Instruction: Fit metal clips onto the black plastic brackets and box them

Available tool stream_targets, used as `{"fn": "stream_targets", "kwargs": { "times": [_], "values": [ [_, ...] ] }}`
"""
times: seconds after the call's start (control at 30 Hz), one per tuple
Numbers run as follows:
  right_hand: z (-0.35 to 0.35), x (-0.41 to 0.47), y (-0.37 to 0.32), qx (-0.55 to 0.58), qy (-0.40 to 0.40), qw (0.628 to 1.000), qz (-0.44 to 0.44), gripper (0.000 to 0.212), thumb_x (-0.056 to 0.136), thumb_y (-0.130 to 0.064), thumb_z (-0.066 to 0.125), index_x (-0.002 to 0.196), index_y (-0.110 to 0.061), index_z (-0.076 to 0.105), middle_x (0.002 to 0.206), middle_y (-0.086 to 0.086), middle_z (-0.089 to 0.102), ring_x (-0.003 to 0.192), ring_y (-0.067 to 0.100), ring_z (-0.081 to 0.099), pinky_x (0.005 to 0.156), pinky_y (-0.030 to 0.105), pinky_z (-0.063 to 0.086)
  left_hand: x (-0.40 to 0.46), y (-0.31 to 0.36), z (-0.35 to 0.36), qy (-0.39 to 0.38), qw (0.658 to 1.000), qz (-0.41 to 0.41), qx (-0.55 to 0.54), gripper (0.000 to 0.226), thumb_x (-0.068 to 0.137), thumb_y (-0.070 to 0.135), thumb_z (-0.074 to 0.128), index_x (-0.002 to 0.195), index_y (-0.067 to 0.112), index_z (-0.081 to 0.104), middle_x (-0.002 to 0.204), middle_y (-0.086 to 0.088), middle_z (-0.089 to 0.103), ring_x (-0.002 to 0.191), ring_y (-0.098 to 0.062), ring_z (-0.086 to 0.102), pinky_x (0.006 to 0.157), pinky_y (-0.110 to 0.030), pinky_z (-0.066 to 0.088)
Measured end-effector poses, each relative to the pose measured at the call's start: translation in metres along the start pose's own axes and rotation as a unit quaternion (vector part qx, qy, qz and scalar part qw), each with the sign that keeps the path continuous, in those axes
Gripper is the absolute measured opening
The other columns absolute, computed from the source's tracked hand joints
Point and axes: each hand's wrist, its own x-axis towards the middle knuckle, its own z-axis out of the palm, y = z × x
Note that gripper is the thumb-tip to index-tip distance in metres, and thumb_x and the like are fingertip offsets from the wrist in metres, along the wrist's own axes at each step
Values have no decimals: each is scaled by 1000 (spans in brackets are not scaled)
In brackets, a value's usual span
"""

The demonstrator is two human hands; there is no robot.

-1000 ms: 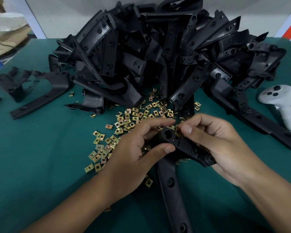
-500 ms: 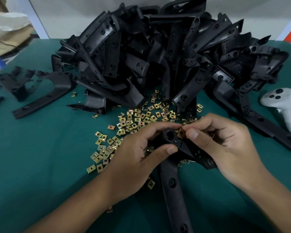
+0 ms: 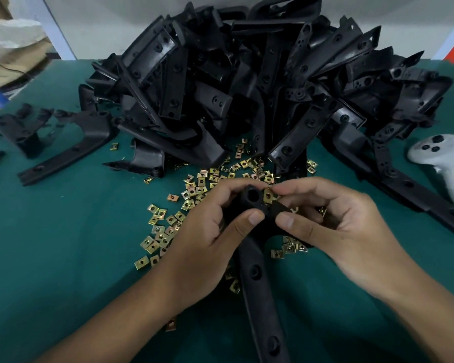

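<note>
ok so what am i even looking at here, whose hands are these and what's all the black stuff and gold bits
There is no machine here: one camera worn on a person's head looks down at their own hands. The left hand grips a long black plastic bracket. The right hand pinches a small brass-coloured metal clip against the bracket's top end. More loose clips are scattered on the green table, in front of a big heap of brackets. A white handheld controller lies at the right.
</note>
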Motion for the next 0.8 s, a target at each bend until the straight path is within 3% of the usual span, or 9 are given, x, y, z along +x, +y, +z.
{"fn": "stream_targets", "kwargs": {
  "times": [0.17, 0.23, 0.33, 0.37, 0.47, 0.67, 0.8],
  "values": [
    [1, -2, -2, -15, -33, 999, -26, 49, 76, -38, 83, 123, -38, 68, 104, 0, 74, 93, 22, 68, 86, 42, 57, 0, 0, 2, 29, 999, 23, 10, 27, 99, 34, 59, 126, 34, 60, 117, 16, 69, 110, -5, 66, 86, -12, 49],
    [2, -3, -2, -55, -10, 998, -31, 43, 76, -42, 82, 117, -41, 70, 99, -3, 73, 84, 30, 65, 79, 50, 57, -1, 0, 2, 28, 999, 19, 17, 27, 98, 39, 59, 125, 37, 59, 117, 15, 68, 110, -6, 66, 86, -13, 50],
    [3, -6, -3, -84, 12, 995, -54, 28, 79, -39, 82, 105, -37, 72, 90, -9, 72, 71, 17, 63, 66, 31, 52, -2, 1, 3, 25, 999, 22, 17, 28, 98, 43, 59, 125, 38, 59, 117, 15, 69, 109, -6, 67, 84, -13, 51],
    [4, -7, -4, -95, 19, 993, -62, 29, 79, -39, 81, 105, -38, 70, 91, -10, 73, 72, 17, 64, 66, 30, 53, -2, 1, 3, 25, 999, 27, 24, 28, 98, 44, 58, 125, 38, 59, 116, 16, 69, 108, -5, 67, 83, -12, 51],
    [7, -8, -4, -123, 31, 989, -71, 39, 78, -43, 76, 116, -42, 65, 95, -10, 72, 72, 32, 60, 68, 49, 52, -2, 2, 2, 29, 999, 33, 31, 28, 97, 45, 58, 125, 38, 60, 115, 18, 69, 108, -4, 66, 84, -10, 50],
    [6, -10, -5, -167, 49, 980, -93, 36, 75, -42, 75, 111, -39, 69, 87, -15, 69, 67, 21, 48, 63, 21, 41, -2, 0, 3, 29, 999, 30, 20, 25, 94, 46, 62, 119, 41, 62, 111, 15, 71, 104, -4, 68, 81, -13, 53],
    [7, -10, -6, -194, 64, 971, -125, 30, 74, -38, 76, 103, -36, 69, 82, -15, 64, 67, 16, 50, 63, 16, 41, -2, -1, 5, 23, 999, 31, 25, 24, 95, 44, 62, 119, 39, 63, 111, 17, 71, 104, -3, 68, 80, -12, 53]
  ]
}}
